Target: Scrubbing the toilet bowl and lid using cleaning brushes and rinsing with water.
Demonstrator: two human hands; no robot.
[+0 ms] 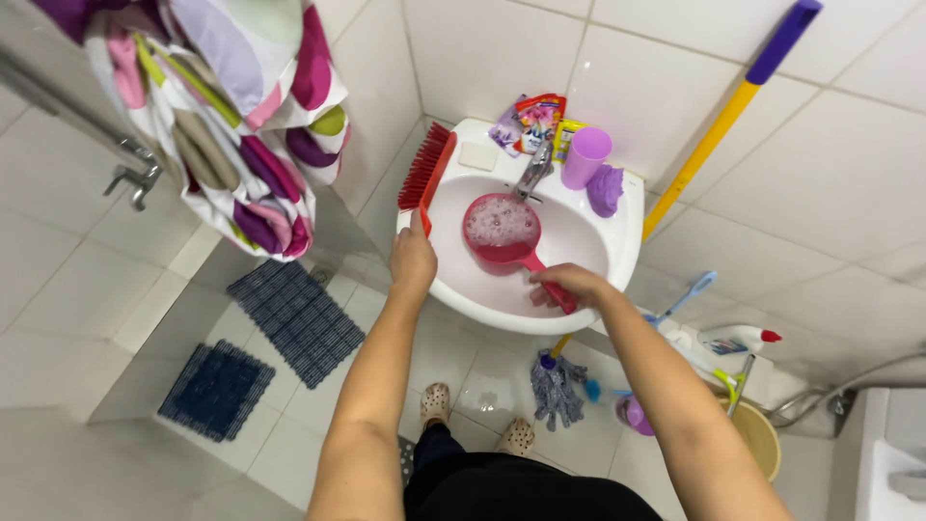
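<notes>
Red dipper (503, 229), foam-filled, is being held in the white sink (627, 253) at frame centre, handle running lower right into the closed right hand (569, 286); red brush (425, 172) is being gripped by the left hand (413, 259).

The white sink (627, 227) carries a red brush (427, 166), soap bar (476, 155), purple cup (585, 157) (sachets behind) and foamy red scoop (503, 230).

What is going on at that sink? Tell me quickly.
A person stands at a white sink. The right hand grips the handle of a red dipper full of foamy water, sitting in the basin under the tap. The left hand holds the handle of a red brush lying on the sink's left rim.
</notes>
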